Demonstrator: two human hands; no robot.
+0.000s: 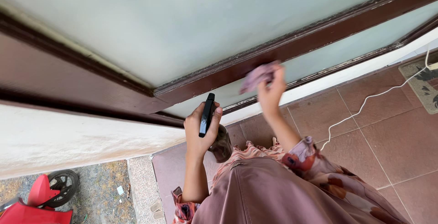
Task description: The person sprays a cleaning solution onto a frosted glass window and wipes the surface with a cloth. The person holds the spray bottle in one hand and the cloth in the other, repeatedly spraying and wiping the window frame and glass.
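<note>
Soft mauve cloth (258, 75); glossy black plastic spray bottle (207, 114); frosted matt glass (182, 27); brown painted wooden frame (292, 46), chipped; smooth floor tiles (388, 132).

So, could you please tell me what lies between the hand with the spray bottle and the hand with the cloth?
In the head view, only the pale glass pane shows between the left hand and right hand.

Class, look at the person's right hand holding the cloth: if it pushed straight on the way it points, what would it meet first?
The right hand presses a purple cloth toward the dark brown door frame, probably meeting that first; depth is unclear.
</note>
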